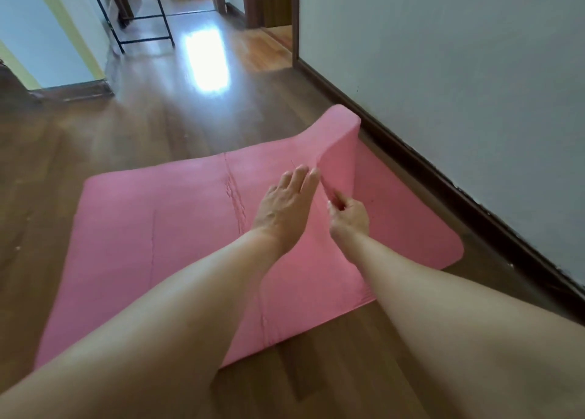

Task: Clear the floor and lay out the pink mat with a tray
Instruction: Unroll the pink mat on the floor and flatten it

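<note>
The pink mat [152, 228] is spread on the wooden floor [95, 140], close beside the dark skirting board [443, 184] along the right wall, with its far right corner raised in a fold. That folded flap's edge is pinched between thumb and fingers of the right hand [348, 216], which is mostly closed around it. The left hand [285, 206] is laid flat on the mat just left of the fold, fingers stretched out and nothing gripped.

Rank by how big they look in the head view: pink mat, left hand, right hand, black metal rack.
1. pink mat
2. black metal rack, though distance shrinks it
3. left hand
4. right hand, curled, so close to the left
</note>
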`<action>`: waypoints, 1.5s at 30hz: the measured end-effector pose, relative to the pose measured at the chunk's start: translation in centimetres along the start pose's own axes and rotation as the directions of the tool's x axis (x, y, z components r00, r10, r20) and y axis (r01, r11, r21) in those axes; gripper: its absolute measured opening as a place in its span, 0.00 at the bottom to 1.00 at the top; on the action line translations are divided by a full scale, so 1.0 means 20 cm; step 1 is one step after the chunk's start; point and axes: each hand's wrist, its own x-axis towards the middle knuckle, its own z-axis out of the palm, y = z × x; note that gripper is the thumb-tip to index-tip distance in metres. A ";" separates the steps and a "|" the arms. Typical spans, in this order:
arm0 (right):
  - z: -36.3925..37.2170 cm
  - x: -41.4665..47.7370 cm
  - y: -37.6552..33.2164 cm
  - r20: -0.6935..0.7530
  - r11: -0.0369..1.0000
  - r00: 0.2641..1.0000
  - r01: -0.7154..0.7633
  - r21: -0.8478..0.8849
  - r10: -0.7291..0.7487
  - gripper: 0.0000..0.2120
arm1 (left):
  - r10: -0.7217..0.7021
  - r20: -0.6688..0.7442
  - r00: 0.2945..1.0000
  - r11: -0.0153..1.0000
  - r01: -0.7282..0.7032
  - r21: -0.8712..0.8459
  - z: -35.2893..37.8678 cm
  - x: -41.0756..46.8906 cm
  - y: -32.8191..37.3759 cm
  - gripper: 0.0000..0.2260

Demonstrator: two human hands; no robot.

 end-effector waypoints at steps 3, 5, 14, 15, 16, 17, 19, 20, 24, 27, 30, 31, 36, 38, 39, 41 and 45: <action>0.03 -0.06 0.02 0.100 0.996 0.994 0.048 -0.075 -0.041 0.17 | 0.175 0.015 0.984 0.967 -0.174 0.185 -0.05 0.01 -0.08 0.30; 0.04 -0.10 0.03 0.138 0.990 0.987 0.097 -0.104 -0.082 0.17 | 0.234 0.087 0.968 0.932 -0.249 0.263 -0.07 0.03 -0.10 0.25; -0.03 -0.16 0.16 0.191 0.927 0.981 0.099 -0.361 -0.030 0.24 | 0.192 0.202 0.961 0.901 -0.254 0.353 -0.04 -0.02 -0.14 0.17; -0.04 -0.16 0.18 0.191 0.923 0.982 0.080 -0.376 -0.007 0.27 | 0.190 0.198 0.961 0.898 -0.252 0.360 -0.04 -0.03 -0.15 0.17; -0.04 -0.16 0.19 0.196 0.909 0.981 0.080 -0.409 0.003 0.30 | 0.186 0.203 0.961 0.895 -0.251 0.370 -0.04 -0.04 -0.16 0.17; -0.03 -0.17 0.20 0.205 0.881 0.979 0.097 -0.464 0.000 0.32 | 0.180 0.210 0.961 0.891 -0.250 0.380 -0.03 -0.04 -0.17 0.18; -0.03 -0.17 0.20 0.227 0.830 0.974 0.149 -0.538 -0.027 0.37 | 0.178 0.216 0.960 0.883 -0.252 0.395 -0.01 -0.05 -0.18 0.18; -0.03 -0.17 0.19 0.255 0.835 0.967 0.160 -0.527 -0.024 0.40 | 0.181 0.216 0.959 0.882 -0.255 0.395 -0.01 -0.06 -0.18 0.18; -0.03 -0.17 0.16 0.416 0.972 0.909 0.065 -0.225 0.036 0.41 | 0.180 0.205 0.962 0.910 -0.243 0.337 0.01 -0.06 -0.20 0.15; -0.01 -0.14 0.17 0.389 0.987 0.915 -0.053 -0.154 0.110 0.30 | 0.113 0.249 0.962 0.964 -0.167 0.208 0.02 -0.08 -0.20 0.12; 0.01 -0.14 0.22 0.422 0.981 0.900 -0.028 -0.193 0.109 0.29 | 0.035 0.392 0.919 0.991 -0.084 0.107 0.03 -0.11 -0.17 0.13; 0.02 -0.14 0.23 0.427 0.979 0.897 -0.028 -0.204 0.115 0.29 | 0.019 0.429 0.903 0.992 -0.071 0.106 0.04 -0.12 -0.17 0.14; 0.07 -0.13 0.29 0.386 0.959 0.908 -0.058 -0.277 0.166 0.33 | -0.118 0.484 0.867 0.993 0.112 0.042 0.16 -0.11 -0.13 0.26; 0.08 -0.11 0.31 0.347 0.948 0.919 -0.078 -0.308 0.189 0.35 | -0.161 0.465 0.870 0.987 0.156 0.050 0.22 -0.10 -0.11 0.28; 0.09 -0.10 0.31 0.321 0.940 0.927 -0.082 -0.330 0.194 0.36 | -0.180 0.445 0.877 0.984 0.161 0.081 0.25 -0.09 -0.11 0.28; 0.09 -0.08 0.32 0.269 0.925 0.942 -0.092 -0.368 0.201 0.36 | -0.198 0.398 0.896 0.976 0.143 0.165 0.30 -0.08 -0.12 0.28; 0.08 -0.03 0.33 0.225 0.912 0.951 -0.108 -0.397 0.211 0.36 | -0.225 0.444 0.868 0.962 0.125 0.242 0.37 -0.06 -0.14 0.28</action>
